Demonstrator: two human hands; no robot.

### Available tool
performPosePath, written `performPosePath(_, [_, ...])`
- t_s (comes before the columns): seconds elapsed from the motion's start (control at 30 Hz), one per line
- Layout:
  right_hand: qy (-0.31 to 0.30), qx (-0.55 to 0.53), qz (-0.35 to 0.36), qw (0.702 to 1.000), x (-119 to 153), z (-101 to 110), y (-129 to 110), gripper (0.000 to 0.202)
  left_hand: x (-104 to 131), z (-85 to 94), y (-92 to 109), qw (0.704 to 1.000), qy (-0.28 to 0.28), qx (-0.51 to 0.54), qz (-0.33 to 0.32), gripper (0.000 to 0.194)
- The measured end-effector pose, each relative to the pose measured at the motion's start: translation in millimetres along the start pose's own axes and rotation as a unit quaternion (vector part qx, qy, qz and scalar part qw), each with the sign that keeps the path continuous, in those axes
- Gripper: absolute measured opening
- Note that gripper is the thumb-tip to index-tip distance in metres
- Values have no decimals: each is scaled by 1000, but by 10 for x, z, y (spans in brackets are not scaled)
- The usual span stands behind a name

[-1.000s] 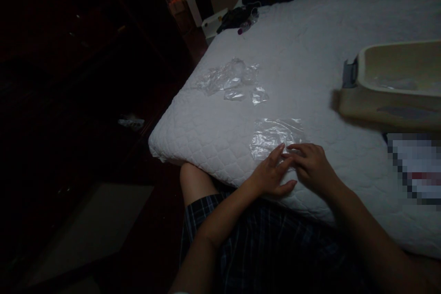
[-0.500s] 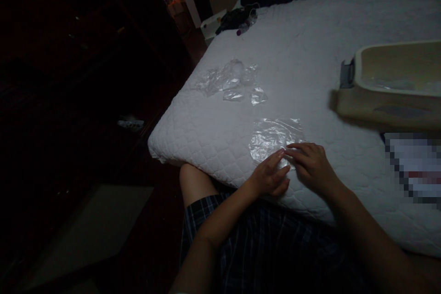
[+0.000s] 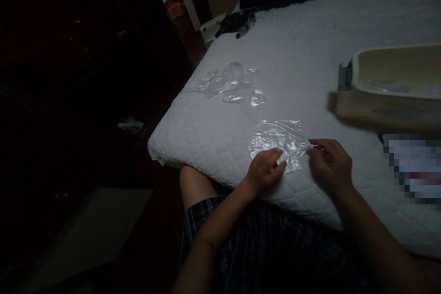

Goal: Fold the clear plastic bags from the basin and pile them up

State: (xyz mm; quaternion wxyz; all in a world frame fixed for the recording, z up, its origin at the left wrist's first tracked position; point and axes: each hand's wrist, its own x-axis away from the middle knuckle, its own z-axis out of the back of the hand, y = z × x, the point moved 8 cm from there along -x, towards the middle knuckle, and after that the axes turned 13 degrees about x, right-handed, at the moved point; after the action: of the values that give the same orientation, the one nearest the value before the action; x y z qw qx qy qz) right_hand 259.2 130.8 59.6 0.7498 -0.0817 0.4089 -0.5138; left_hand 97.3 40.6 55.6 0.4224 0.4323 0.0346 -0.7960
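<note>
A clear plastic bag (image 3: 272, 134) lies spread on the white quilted bed near its front edge. My right hand (image 3: 331, 164) pinches the bag's right edge between thumb and fingertips, drawing the film into a point. Over the bag's lower left part rests my left hand (image 3: 264, 171), its fingers loosely spread and touching the film. Farther back on the bed sits a crumpled heap of clear plastic bags (image 3: 229, 78), with two smaller folded pieces in front of it.
A cream plastic bin (image 3: 389, 108) with a grey latch stands on the bed (image 3: 310, 73) at right, clear plastic inside. Below it lies a blurred-out flat item (image 3: 413, 165). A bottle (image 3: 243, 32) and dark cloth are at the far corner. Dark furniture fills the left.
My right hand has moved right and now pulls the bag's right edge outward. My left hand has shifted slightly left, and the fingertips of both hands have come apart.
</note>
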Motion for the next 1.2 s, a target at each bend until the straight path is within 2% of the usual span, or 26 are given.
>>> performPosePath(0.07, [-8, 5, -39, 999, -37, -1, 86, 21, -22, 219, -287, 991, 63, -15, 116, 18])
performPosePath(0.17, [-23, -3, -97, 995, -120, -40, 266, 25, -17, 515, -793, 952, 132, 26, 274, 17])
performPosePath(0.23, [-30, 10, -101, 994, -202, -69, 339, 28, -32, 593, -1093, 928, 128, 58, 346, 17])
performPosePath(0.33, [-60, 49, -70, 995, -336, -155, 358, 27, -134, 540, -1312, 933, 54, 39, 355, 13])
performPosePath(0.43, [-108, 64, -64, 990, -416, -288, 381, 26, -172, 387, -1344, 940, -13, -15, 340, 10])
performPosePath(0.5, [-142, 76, -47, 986, -436, -386, 375, 28, -162, 293, -1307, 943, -29, -41, 328, 12])
performPosePath(0.63, [-174, 80, -22, 981, -445, -519, 393, 32, -112, 211, -1275, 942, -21, -46, 330, 13])
performPosePath(0.83, [-190, -15, -80, 978, -447, -601, 513, 33, -79, 185, -1411, 927, -32, 9, 374, 11])
performPosePath(1.0, [-200, -76, -109, 971, -430, -585, 498, 35, -68, 174, -1486, 921, -24, 52, 384, 8])
performPosePath(1.2, [-204, -89, -149, 963, -404, -594, 555, 32, -42, 154, -1549, 914, -4, 100, 392, 14])
